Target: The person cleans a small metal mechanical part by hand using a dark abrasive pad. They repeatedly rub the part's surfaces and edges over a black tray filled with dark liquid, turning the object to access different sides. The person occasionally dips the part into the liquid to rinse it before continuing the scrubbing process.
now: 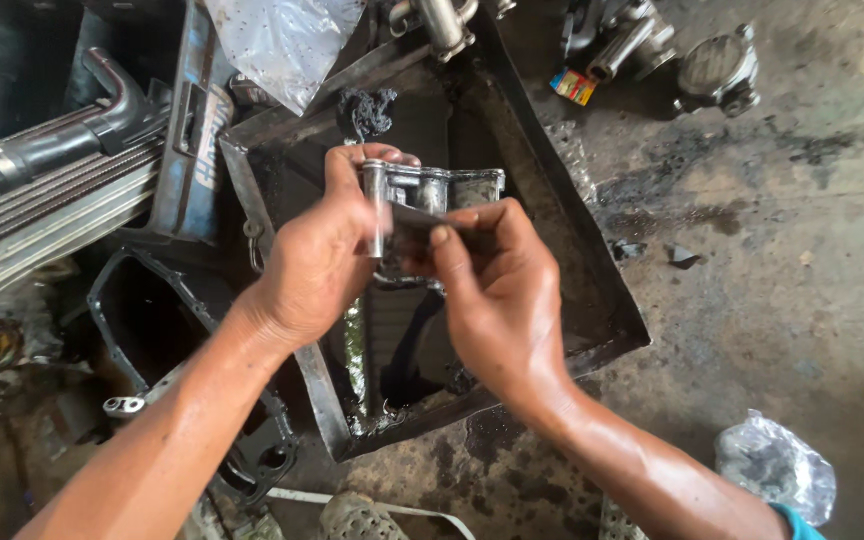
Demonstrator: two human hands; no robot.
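One metal engine part (422,205) was held above a black oil-filled tray (592,300), its shiny tubular end standing upright, long axis running from 12 to 6 o'clock, the wider cast body reaching toward 3 o'clock. The left hand (317,260) had its fingers curled tight around the tube at the part's 9 o'clock side. The right hand (497,290) pinched a dark scrap (422,225) against the part's face, fingers closed on it. One black gasket frame (142,330) lay at 8 o'clock, and two crumpled plastic bags (777,465) rested on the floor.
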